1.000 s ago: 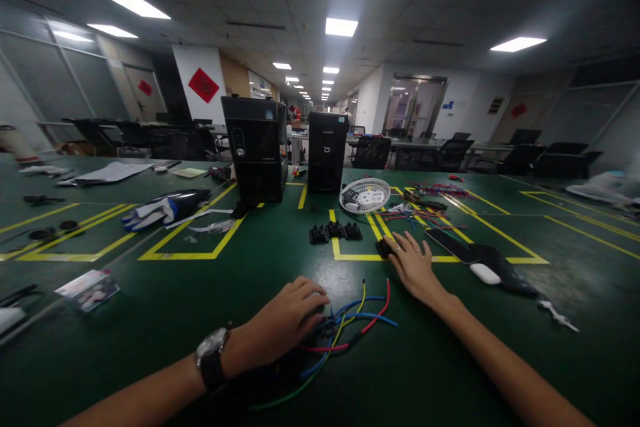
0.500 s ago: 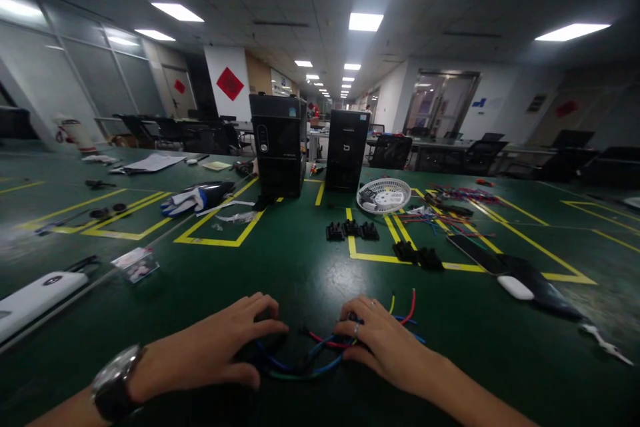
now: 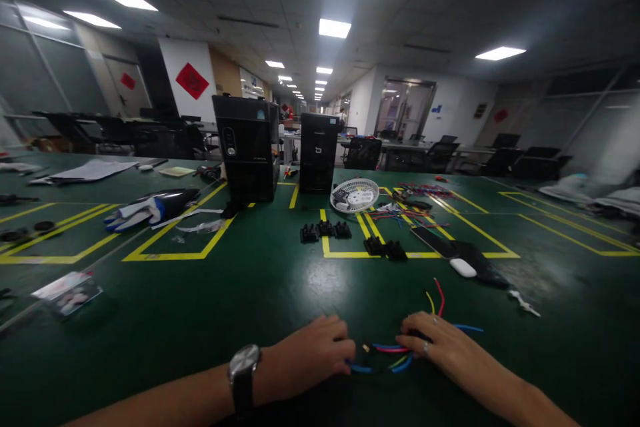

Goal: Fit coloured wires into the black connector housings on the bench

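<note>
A small bundle of coloured wires (image 3: 394, 349), with blue, red, yellow and green strands, lies low over the table between my hands. My right hand (image 3: 443, 341), with rings on it, is closed around the middle of the bundle. Red, yellow and blue ends stick out beyond its fingers. At the bundle's left side my left hand (image 3: 320, 355) has its fingers curled together on the wires, where a blue strand meets the fingertips. A dark piece with a brass-coloured tip shows between the hands. A watch (image 3: 244, 373) is on the left wrist.
Several black plastic parts (image 3: 325, 231) stand ahead on the green table (image 3: 280, 293). Behind them are a white basket (image 3: 364, 197) and two black computer towers (image 3: 250, 153). To the right lie a dark phone (image 3: 433, 241), a white case (image 3: 463, 268) and loose wires; gloves (image 3: 143, 210) lie left.
My view has turned right. My left hand has gone from open and spread to closed on the wires' left side. My right hand still grips the bundle, now straighter between both hands.
</note>
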A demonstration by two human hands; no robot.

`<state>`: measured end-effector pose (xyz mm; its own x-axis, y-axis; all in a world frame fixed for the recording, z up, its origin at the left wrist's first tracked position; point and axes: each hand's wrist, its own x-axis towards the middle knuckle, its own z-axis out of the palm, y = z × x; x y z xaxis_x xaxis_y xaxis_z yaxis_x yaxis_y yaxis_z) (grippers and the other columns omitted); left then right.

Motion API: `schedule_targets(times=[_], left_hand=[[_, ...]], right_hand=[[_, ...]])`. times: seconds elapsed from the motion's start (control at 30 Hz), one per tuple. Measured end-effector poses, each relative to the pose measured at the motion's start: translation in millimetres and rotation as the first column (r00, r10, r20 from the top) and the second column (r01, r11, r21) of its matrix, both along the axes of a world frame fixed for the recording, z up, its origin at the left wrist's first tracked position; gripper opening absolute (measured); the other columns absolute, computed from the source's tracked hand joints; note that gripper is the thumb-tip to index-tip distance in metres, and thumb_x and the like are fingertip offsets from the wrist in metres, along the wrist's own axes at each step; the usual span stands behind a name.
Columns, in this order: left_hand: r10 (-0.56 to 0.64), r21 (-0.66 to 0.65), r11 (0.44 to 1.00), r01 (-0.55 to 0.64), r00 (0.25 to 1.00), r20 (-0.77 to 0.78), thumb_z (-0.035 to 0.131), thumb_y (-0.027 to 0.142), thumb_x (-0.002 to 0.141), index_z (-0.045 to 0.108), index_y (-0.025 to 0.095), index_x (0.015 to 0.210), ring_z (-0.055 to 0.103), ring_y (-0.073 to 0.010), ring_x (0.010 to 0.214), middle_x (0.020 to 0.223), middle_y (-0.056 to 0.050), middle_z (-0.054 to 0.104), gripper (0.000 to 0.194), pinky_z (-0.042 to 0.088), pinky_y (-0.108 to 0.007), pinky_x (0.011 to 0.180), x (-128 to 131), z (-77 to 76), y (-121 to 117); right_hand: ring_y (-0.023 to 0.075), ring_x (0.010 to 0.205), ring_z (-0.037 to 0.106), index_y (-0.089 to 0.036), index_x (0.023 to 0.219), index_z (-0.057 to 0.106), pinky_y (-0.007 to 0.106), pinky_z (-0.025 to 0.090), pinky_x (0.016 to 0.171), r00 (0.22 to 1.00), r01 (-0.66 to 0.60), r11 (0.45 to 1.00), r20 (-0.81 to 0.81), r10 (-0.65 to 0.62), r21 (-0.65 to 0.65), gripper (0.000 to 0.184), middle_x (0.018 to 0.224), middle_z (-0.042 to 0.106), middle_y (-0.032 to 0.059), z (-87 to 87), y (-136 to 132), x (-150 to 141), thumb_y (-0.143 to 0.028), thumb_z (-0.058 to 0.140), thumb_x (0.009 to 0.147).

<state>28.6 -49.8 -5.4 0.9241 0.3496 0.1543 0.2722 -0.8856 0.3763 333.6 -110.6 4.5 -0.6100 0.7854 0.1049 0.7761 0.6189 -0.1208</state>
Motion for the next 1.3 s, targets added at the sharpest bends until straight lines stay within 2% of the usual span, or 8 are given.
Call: schedule_targets(times=[0.1, 0.27, 0.47, 0.57, 0.73, 0.93, 1.13, 1.3], left_hand=[[-0.130, 0.182, 0.975, 0.128, 0.992, -0.004, 0.051, 0.035, 0.092, 0.053, 0.021, 0.100, 0.052, -0.0187, 0.089, 0.101, -0.004, 0.058, 0.017, 0.037, -0.029, 0.069, 63, -4.7, 2], [-0.191, 0.328, 0.930, 0.164, 0.980, 0.053, 0.057, 0.037, 0.089, 0.053, 0.020, 0.102, 0.053, -0.0207, 0.090, 0.096, -0.005, 0.059, 0.022, 0.036, -0.031, 0.067, 150, -13.0, 6], [-0.135, 0.229, 0.968, 0.106, 0.984, 0.115, 0.060, 0.040, 0.086, 0.057, 0.023, 0.103, 0.051, -0.0207, 0.096, 0.101, -0.003, 0.059, 0.024, 0.038, -0.030, 0.073, 167, -11.1, 12], [-0.109, 0.152, 0.984, 0.088, 0.984, 0.138, 0.057, 0.043, 0.087, 0.057, 0.024, 0.109, 0.050, -0.0213, 0.100, 0.106, -0.004, 0.058, 0.029, 0.040, -0.032, 0.080, 146, -2.5, 19], [0.043, 0.111, 0.991, -0.070, 0.973, 0.225, 0.049, 0.036, 0.092, 0.054, 0.024, 0.119, 0.048, -0.0224, 0.108, 0.118, -0.007, 0.055, 0.029, 0.040, -0.038, 0.093, 112, 11.3, 62], [0.304, 0.030, 0.944, -0.329, 0.899, 0.315, 0.056, 0.029, 0.086, 0.047, 0.018, 0.127, 0.043, -0.0268, 0.121, 0.127, -0.014, 0.049, 0.044, 0.034, -0.043, 0.105, 119, -6.5, 145], [0.395, -0.035, 0.915, -0.402, 0.875, 0.278, 0.068, 0.030, 0.076, 0.056, 0.014, 0.110, 0.051, -0.0308, 0.110, 0.111, -0.016, 0.058, 0.040, 0.039, -0.043, 0.097, 157, -22.7, 174], [0.440, -0.100, 0.896, -0.433, 0.836, 0.327, 0.074, 0.033, 0.068, 0.057, 0.015, 0.097, 0.054, -0.0271, 0.099, 0.099, -0.010, 0.058, 0.037, 0.044, -0.039, 0.088, 157, -22.3, 165]], right_hand=[[0.0211, 0.112, 0.058, -0.036, 0.131, 0.052, 0.040, 0.048, 0.094, 0.995, 0.099, 0.995, 0.019, -0.099, 0.032, 0.044, 0.123, 0.061, 0.0053, 0.4, -14, 55, -0.013, 0.040, 0.096], [0.0225, 0.116, 0.057, -0.038, 0.130, 0.055, 0.044, 0.043, 0.102, 0.977, 0.183, 0.982, 0.105, -0.186, 0.039, 0.046, 0.124, 0.064, 0.0050, 6.3, -34, 128, -0.012, 0.041, 0.094], [0.0234, 0.125, 0.051, -0.029, 0.129, 0.057, 0.053, 0.037, 0.106, 0.961, 0.213, 0.950, 0.124, -0.246, 0.230, 0.041, 0.132, 0.059, 0.0078, 11.4, -46, 167, -0.015, 0.042, 0.093], [0.0235, 0.120, 0.054, -0.025, 0.124, 0.059, 0.055, 0.033, 0.107, 0.953, 0.275, 0.903, 0.029, -0.301, 0.331, 0.038, 0.124, 0.063, 0.0090, 11.2, -42, 161, -0.014, 0.042, 0.093], [0.0216, 0.092, 0.064, -0.019, 0.113, 0.062, 0.038, 0.051, 0.083, 0.868, 0.486, 0.813, -0.287, -0.406, 0.319, 0.028, 0.100, 0.068, 0.0097, 24.1, -27, 122, -0.020, 0.043, 0.093], [0.0185, 0.072, 0.063, -0.017, 0.101, 0.067, 0.028, 0.046, 0.063, 0.669, 0.667, 0.716, -0.588, -0.453, 0.207, 0.029, 0.087, 0.070, 0.0051, 51.3, 18, 59, -0.031, 0.042, 0.093], [0.0163, 0.065, 0.060, -0.018, 0.083, 0.067, 0.025, 0.040, 0.061, 0.641, 0.615, 0.773, -0.669, -0.377, 0.154, 0.033, 0.070, 0.066, 0.0007, 52.5, 86, 14, -0.037, 0.043, 0.095], [0.0164, 0.063, 0.060, -0.017, 0.089, 0.067, 0.025, 0.040, 0.060, 0.625, 0.625, 0.770, -0.673, -0.394, 0.130, 0.031, 0.069, 0.066, 0.0015, 38.2, 102, 7, -0.031, 0.041, 0.095]])
